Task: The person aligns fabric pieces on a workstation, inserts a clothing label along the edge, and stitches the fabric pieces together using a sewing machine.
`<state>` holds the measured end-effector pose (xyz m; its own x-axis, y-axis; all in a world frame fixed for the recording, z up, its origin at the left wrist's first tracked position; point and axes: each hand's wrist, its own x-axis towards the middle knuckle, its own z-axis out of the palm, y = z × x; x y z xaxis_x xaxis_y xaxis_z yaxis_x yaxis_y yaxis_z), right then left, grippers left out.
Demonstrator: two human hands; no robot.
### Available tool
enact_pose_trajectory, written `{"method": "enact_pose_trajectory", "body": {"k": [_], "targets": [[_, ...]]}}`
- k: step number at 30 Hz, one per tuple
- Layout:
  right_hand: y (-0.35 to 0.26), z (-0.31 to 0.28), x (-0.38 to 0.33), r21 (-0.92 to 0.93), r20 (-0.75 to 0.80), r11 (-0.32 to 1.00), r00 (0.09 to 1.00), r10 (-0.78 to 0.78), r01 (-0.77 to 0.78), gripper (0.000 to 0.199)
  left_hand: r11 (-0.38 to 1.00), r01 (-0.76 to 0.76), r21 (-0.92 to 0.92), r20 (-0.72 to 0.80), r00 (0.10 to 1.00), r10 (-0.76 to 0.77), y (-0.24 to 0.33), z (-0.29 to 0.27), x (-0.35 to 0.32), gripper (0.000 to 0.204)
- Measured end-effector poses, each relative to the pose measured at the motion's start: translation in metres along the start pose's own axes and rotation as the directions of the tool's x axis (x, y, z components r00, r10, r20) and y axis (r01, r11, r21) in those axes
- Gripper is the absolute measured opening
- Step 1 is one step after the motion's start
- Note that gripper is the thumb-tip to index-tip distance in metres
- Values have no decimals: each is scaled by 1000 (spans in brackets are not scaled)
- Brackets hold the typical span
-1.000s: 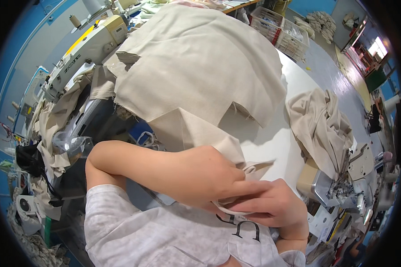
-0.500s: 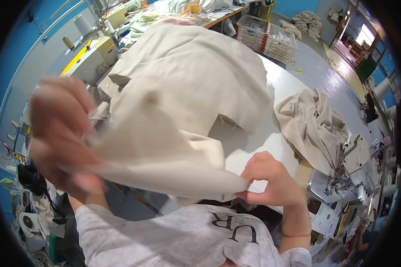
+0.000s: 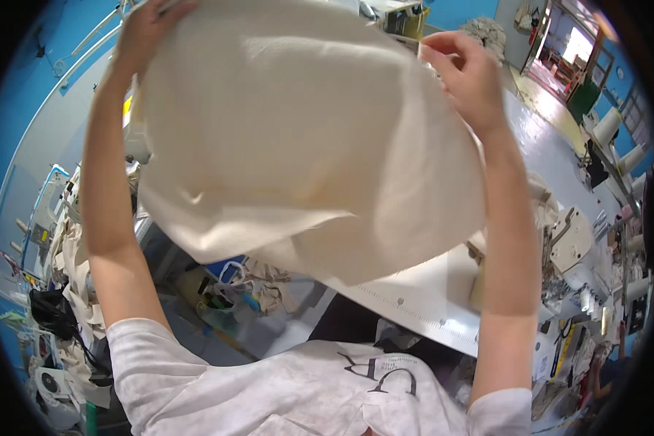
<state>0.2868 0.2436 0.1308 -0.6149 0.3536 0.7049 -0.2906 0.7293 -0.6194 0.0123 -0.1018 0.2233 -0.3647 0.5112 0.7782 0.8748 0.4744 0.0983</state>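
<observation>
- I have one beige cloth panel (image 3: 291, 138) spread in the air before the chest, above and partly left of the white bench (image 3: 450, 298), hung between two hands.
- Its longer visible span runs left to right; the lower edge, with a fold lying across it, faces the shirt (image 3: 283, 392), and the top runs out of my view.
- Left hand (image 3: 149, 33): the fingers are closed on the panel's upper left edge.
- Right hand (image 3: 469, 80): thumb and fingers are pinched narrow on the upper right edge.
- Below the panel's lower left I see one container (image 3: 211, 316), probably a bin, with small mixed items in it, one of them blue; too dim for me to count.
- Past the right forearm, one beige cloth bundle (image 3: 541, 196) lies just beside one pale sewing machine (image 3: 570, 240).
- Farther out to the right stand two white thread cones (image 3: 607, 126).
- At the upper right, one cloth heap (image 3: 483, 33) sits near one doorway (image 3: 570, 54).
</observation>
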Motion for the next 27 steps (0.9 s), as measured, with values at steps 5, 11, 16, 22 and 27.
{"method": "enact_pose_trajectory", "body": {"k": [5, 11, 16, 22, 27], "targets": [[115, 54, 32, -59, 55, 962, 961, 270, -267, 36, 979, 73, 190, 100, 991, -94, -73, 91, 11, 38], [133, 57, -32, -279, 420, 647, 515, 747, -710, 72, 921, 208, 330, 384, 862, -332, -101, 141, -66, 52], [103, 49, -47, -184, 471, 699, 563, 679, -690, 59, 928, 313, 201, 532, 761, -371, -92, 147, -60, 44], [85, 65, -80, -140, 372, 876, 795, 479, -462, 39, 952, 285, 114, 394, 867, -306, -90, 176, -61, 36], [63, 80, -111, -323, 228, 910, 912, 341, -259, 37, 966, 252, -63, 483, 854, -191, -73, 183, -51, 36]]}}
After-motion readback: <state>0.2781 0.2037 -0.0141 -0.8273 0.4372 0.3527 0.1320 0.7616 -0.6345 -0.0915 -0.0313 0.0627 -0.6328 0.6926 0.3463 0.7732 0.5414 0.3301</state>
